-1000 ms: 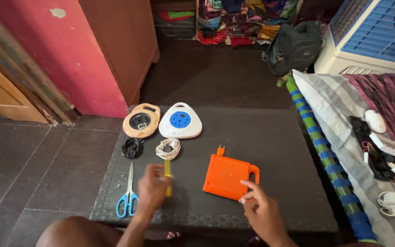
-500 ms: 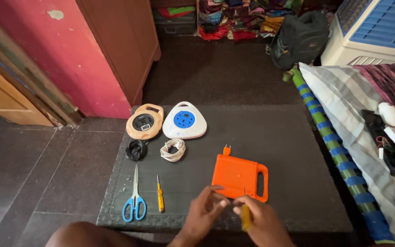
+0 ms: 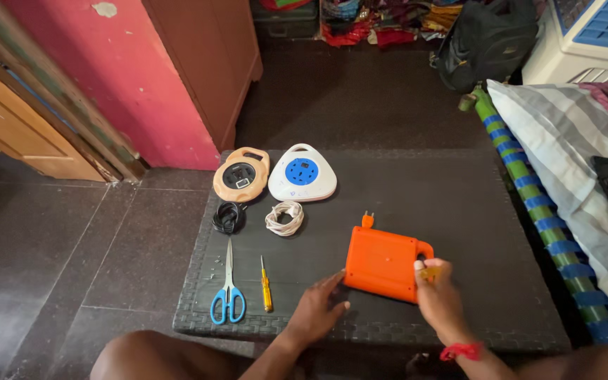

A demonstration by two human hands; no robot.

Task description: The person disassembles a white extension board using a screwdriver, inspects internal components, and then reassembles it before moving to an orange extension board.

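Head view, and the right hand has its fingers curled at the handle end of the orange box, pinching something small and yellowish there; what it is, too small to tell. Left hand lies with fingers loosely together, tips touching the box's near-left corner, steadying it. That box sits near-right on the dark surface, plug pins poking out its far edge. Hard plastic shell by the look of it, stiff, probably light but smooth; the handle cut-out looks the surest hold. Off to the left: yellow screwdriver, blue scissors, two cord coils, two reel cases beyond.
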